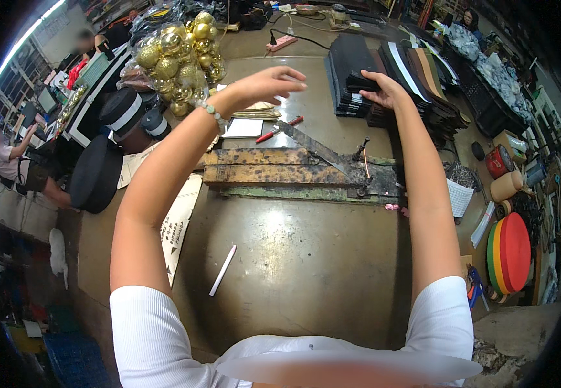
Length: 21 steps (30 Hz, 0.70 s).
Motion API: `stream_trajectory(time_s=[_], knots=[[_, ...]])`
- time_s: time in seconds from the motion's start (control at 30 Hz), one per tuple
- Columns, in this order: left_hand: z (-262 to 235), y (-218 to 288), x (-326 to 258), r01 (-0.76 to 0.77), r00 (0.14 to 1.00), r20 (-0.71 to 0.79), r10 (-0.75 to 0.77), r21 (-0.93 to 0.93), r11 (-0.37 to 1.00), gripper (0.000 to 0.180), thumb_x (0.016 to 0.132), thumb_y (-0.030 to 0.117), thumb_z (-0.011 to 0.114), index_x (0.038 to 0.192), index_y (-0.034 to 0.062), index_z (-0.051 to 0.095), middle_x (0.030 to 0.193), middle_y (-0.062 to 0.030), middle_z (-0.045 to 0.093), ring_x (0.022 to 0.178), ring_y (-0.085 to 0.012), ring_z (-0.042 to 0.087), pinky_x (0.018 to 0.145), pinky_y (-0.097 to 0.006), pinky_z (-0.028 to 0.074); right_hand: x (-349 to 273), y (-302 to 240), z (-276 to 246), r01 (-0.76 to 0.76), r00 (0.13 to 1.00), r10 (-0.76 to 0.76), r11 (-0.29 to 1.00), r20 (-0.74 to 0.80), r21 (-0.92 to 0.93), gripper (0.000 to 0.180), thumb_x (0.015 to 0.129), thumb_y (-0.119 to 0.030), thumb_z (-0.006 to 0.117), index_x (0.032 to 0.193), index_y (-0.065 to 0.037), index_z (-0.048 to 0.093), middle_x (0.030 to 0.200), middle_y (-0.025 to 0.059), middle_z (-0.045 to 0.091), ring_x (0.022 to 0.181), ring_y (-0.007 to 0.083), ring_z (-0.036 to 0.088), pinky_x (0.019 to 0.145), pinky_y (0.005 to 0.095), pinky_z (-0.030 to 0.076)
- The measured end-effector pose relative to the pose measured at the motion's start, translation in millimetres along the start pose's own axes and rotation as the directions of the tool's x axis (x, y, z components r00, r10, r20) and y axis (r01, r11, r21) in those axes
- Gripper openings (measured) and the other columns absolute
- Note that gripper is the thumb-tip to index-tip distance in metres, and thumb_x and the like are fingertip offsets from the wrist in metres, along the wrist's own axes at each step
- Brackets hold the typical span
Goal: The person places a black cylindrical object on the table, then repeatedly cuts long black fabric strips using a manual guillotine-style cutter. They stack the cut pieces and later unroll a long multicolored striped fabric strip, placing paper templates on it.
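Observation:
My right hand [389, 90] reaches to the far right of the table, thumb and fingers closed round the near corner of some black strips in a stack [345, 58]. How many pieces sit in that grip I cannot make out. My left hand [269, 84], with a beaded bracelet [213, 116] at its wrist, hovers over the table with its fingers stretched out and nothing in them. Below both hands lies a stained wooden board tool [261, 173] with a slanted metal bar [316, 147]. A red pen [279, 129] rests by a white pad [243, 129].
Bagged gold baubles [170, 58] and black round hats [96, 173] crowd the left. More strips in black, brown and white [416, 71] stand at the right, above a red, yellow and green roll [513, 252]. A white pen [223, 270] lies near me. Other people sit at left and far right.

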<state>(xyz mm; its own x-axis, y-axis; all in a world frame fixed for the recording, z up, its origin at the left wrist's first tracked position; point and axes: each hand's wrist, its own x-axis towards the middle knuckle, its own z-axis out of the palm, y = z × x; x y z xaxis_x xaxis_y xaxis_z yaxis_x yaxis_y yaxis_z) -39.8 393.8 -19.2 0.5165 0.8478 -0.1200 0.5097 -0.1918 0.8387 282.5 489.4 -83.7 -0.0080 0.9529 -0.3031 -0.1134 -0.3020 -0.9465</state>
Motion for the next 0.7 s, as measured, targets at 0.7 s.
stream_trajectory(time_s=[0.7], knots=[[87,-16,86,-0.207,0.762,-0.338,0.553,0.682,0.702,0.117,0.063,0.043,0.089,0.151,0.0030,0.023,0.145,-0.0324,0.038,0.133,-0.0480,0.040,0.112,-0.046,0.036,6,2,-6,-0.186,0.972,0.193,0.981,0.132,-0.064,0.058,0.085,-0.038,0.073,0.120,0.002,0.050,0.097,0.0230,0.061,0.086,0.0353,0.071,0.072,0.0407,0.064]])
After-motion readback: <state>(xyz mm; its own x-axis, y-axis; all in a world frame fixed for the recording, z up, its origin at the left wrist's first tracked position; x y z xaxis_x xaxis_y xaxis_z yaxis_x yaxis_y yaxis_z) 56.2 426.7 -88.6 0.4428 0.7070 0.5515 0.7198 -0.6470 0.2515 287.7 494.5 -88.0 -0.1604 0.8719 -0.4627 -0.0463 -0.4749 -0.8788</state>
